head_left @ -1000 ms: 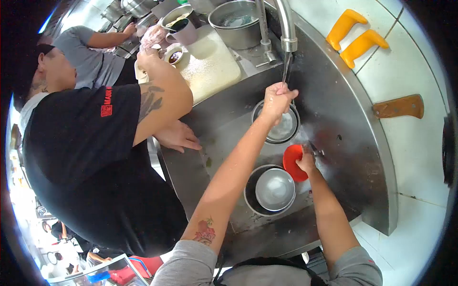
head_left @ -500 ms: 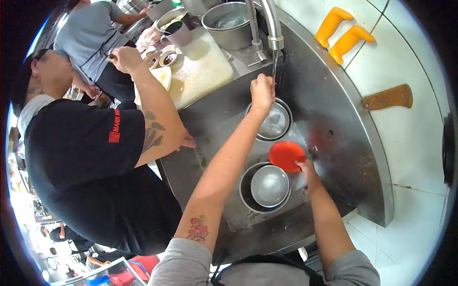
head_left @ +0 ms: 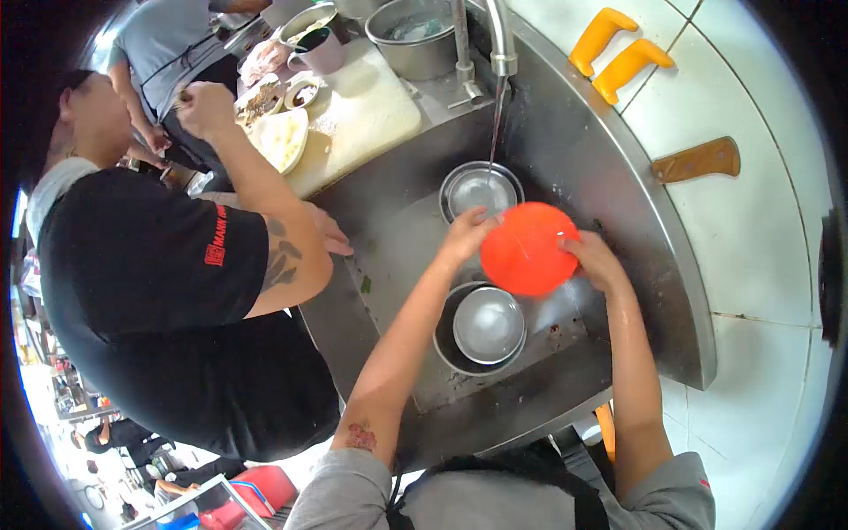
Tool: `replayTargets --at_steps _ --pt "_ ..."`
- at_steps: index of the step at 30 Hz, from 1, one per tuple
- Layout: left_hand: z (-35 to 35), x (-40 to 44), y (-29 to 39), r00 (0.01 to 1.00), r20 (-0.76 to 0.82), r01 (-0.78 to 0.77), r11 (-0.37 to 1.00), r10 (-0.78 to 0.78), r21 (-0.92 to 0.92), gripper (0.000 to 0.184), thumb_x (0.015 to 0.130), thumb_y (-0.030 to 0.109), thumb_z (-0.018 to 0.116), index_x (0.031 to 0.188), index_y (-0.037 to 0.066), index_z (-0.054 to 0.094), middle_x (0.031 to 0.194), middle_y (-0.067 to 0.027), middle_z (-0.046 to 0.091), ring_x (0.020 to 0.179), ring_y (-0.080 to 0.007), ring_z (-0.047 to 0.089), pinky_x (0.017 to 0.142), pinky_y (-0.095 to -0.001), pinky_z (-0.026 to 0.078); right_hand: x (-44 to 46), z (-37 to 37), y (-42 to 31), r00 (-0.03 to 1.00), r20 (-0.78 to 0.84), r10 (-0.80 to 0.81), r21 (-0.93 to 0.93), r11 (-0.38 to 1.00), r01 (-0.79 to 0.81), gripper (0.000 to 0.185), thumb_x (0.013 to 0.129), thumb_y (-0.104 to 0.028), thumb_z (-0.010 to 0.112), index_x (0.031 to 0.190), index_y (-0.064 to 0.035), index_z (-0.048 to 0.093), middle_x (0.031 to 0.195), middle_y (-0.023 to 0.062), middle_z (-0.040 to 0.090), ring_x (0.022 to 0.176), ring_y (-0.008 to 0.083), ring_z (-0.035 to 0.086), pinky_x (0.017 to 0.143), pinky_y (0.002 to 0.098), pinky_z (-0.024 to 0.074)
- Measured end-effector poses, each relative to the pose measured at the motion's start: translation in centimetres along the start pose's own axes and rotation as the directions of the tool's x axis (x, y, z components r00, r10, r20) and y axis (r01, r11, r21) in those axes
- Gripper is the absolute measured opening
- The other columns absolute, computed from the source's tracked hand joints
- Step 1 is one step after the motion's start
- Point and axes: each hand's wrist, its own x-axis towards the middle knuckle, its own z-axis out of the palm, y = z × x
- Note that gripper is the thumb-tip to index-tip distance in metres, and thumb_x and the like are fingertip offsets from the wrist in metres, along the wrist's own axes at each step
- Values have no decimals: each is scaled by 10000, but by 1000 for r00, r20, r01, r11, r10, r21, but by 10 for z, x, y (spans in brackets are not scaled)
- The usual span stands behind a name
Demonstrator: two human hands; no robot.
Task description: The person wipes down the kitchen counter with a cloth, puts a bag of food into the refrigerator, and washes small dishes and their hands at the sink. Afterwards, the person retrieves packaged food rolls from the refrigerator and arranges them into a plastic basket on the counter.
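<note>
A red dish point(head_left: 528, 249) is held by its rim above a steel sink point(head_left: 380, 234), to the right of the gap between two pots and apart from the water point(head_left: 496, 124) running from the tap point(head_left: 502, 44). By the right hand point(head_left: 596, 261), the right rim is pinched, thumb on the upper face, most other fingers hidden beneath. The left rim is met by the left hand point(head_left: 468, 234); how tightly its fingers are closed cannot be told. The stream is caught in the far pot point(head_left: 481, 187); in the near pot point(head_left: 450, 352) a pale bowl point(head_left: 488, 325) is seated. Beyond the sink's left wall, a co-worker's hand point(head_left: 329, 231) is rested at the edge.

For a sure hold, the wet rim is best gripped from opposite sides, thumbs above and fingers below, as slipping seems likely. The dish is best carried clear of both pots, and any tilt is best aimed inward, so drips are caught by the sink.
</note>
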Motion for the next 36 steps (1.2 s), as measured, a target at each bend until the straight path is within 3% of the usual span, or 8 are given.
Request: replayTargets --at_steps 5,7,10,18,23,28,31,36 --pt "-5 -19 36 998 56 54 668 -18 -743 603 949 447 516 1362 16 435 1357 -125 512 1239 -255 501 1049 -413 392 47 43 -29 694 -243 -678 -600 667 442 505 855 -212 652 1285 8 505 1187 207 606 1053 328 604 897 436 473" --pt "-8 -23 52 994 -39 -100 693 103 -714 619 962 475 477 1373 16 420 1379 -130 491 1249 -255 492 1045 -410 394 57 76 -47 458 95 -884 -961 38 274 564 898 -214 598 1370 30 406 1364 262 453 1279 393 428 1064 447 337" --pt "-19 -6 56 955 -233 -274 849 184 -452 632 988 463 423 1419 6 356 1406 -141 457 1264 -247 469 1040 -393 389 88 134 -35 583 22 -812 -813 325 483 623 979 -313 422 1470 16 226 1536 225 192 1424 402 165 1149 502 170" --pt "-27 4 54 830 -387 -386 915 401 120 433 976 269 463 1309 -4 507 1278 -180 573 1189 -256 543 998 -352 411 123 122 -101 147 -267 -952 -699 296 650 299 934 -75 446 1168 47 587 1307 233 516 1233 373 478 1033 493 383" --pt "-23 24 79 881 -80 -254 610 466 750 283 879 189 553 1133 99 643 1061 -190 667 1010 -370 626 859 -428 500 102 128 -133 792 -128 -596 454 675 581 226 867 22 392 847 13 617 782 50 609 619 136 577 680 304 545" --pt "-21 34 114 885 195 -309 219 424 926 231 833 181 596 1032 90 670 983 -160 693 924 -348 663 811 -427 522 26 150 -117 165 165 -972 -639 22 769 199 779 -277 590 710 -132 708 718 81 679 606 282 594 646 476 427" --pt "-14 19 124 909 214 -259 82 359 962 179 833 150 579 964 89 683 927 -163 696 874 -330 679 795 -433 531 61 151 -95 -39 118 -992 -544 -98 834 182 707 -253 608 680 -89 679 713 113 666 673 317 610 679 478 429" --pt "-12 53 99 795 146 -304 178 589 936 175 837 134 568 961 81 679 886 -176 691 847 -338 682 769 -439 539 84 107 -139 156 432 -888 -483 -82 872 183 753 -177 549 733 -67 693 774 126 683 755 311 649 759 412 499"
